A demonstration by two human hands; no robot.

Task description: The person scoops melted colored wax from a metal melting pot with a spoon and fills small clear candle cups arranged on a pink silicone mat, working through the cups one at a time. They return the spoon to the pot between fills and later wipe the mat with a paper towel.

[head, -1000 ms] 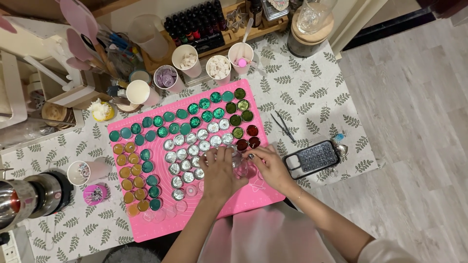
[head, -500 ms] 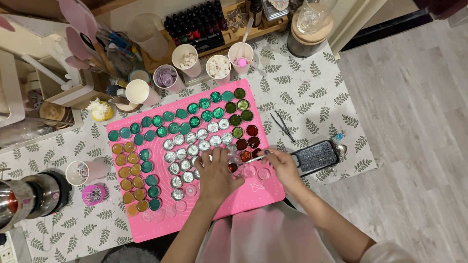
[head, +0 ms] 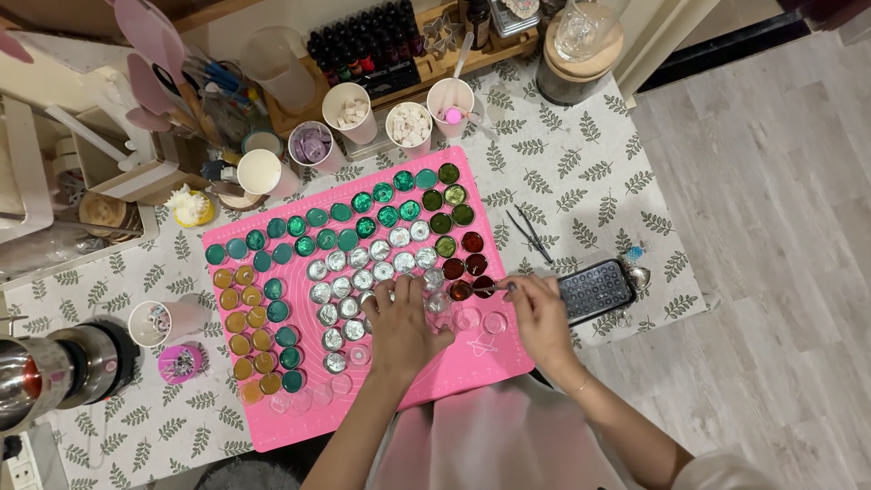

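Right hand (head: pixel 542 319) has slid from mid-mat toward the dark red discs (head: pixel 473 266) on the pink mat (head: pixel 472 363) — fingers pinching a thin tool. Left hand (head: pixel 402 325) stays flat, fingers spread, over the silver discs (head: pixel 363 272).

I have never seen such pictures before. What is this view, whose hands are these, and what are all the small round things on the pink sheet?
There is no machine here. A person wears a camera on the head, so the one picture looks straight down at that person's own two hands.

On a leaf-patterned tablecloth lies a pink mat. It is covered with rows of small round pots: green, silver, gold and dark red.

The left hand rests flat on the silver pots. The right hand holds a thin stick-like tool, its tip at a dark red pot.

Beside the right hand lies a dark case; above it, tweezers. Paper cups stand behind the mat.
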